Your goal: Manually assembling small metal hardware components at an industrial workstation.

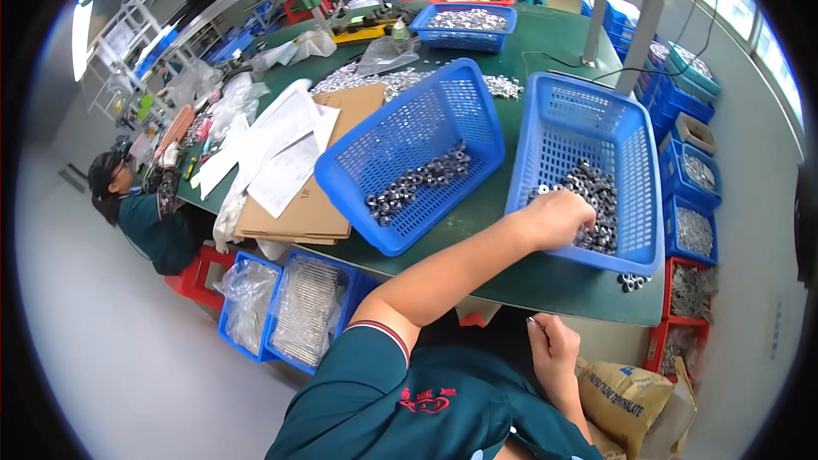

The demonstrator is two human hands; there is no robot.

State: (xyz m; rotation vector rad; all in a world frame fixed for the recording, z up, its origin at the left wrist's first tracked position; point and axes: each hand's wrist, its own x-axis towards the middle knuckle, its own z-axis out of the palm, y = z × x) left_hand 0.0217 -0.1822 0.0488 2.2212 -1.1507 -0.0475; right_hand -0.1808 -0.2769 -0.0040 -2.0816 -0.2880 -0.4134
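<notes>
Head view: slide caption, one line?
Left hand reaches into a blue basket of dark metal parts, second basket alongside; right hand curled by the green table.

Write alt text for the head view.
The left hand is among ring-shaped metal parts in a blue perforated basket; the right hand is curled near the green tabletop. A neighbouring basket holds similar parts.

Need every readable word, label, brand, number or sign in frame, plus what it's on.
Tan sack: dark printed capitals, partly legible; wording not copied here.
Wearer's dark green shirt: red emblem with small lettering on the chest, too small to read.
White papers: fine print, too small to read.
Brown cardboard: small dark mark, unreadable.
Right-hand wall: faint vertical marking, too blurred to read.
</notes>
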